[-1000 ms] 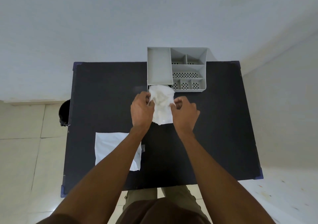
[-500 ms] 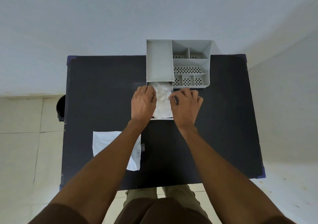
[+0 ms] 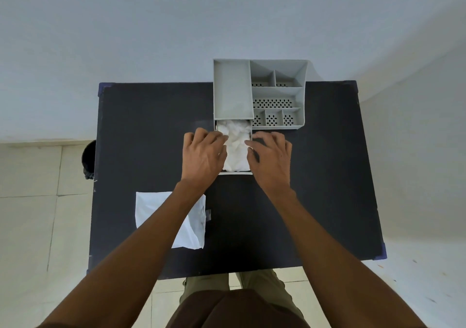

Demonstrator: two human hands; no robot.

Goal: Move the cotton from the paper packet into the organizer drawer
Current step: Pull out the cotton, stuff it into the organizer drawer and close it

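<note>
Overhead view of a black rectangular worktop point(image 3: 151, 131); at its 12 o'clock edge stands a grey plastic desk organizer point(image 3: 259, 93) with perforated compartments on its right half and a plain flat tray on its left. From beneath that tray a white pulled-out organizer drawer point(image 3: 235, 173) extends toward 6 o'clock; the fluffy white cotton point(image 3: 235, 146) lies inside it, filling the drawer from wall to wall. The left hand point(image 3: 204, 155) rests palm-down at the drawer's 9 o'clock side, fingers loosely curled with the tips touching the cotton's edge; its grip is open and closes on nothing. The right hand point(image 3: 271, 157) mirrors it at the 3 o'clock side, fingers spread and bent over the drawer wall, tips against the cotton; its grip is likewise open, pressing rather than pinching. At the worktop's 7 o'clock lies the flattened white paper packet point(image 3: 151, 209), well apart from the drawer and partly covered by the left forearm; whether any cotton remains in it cannot be told.
</note>
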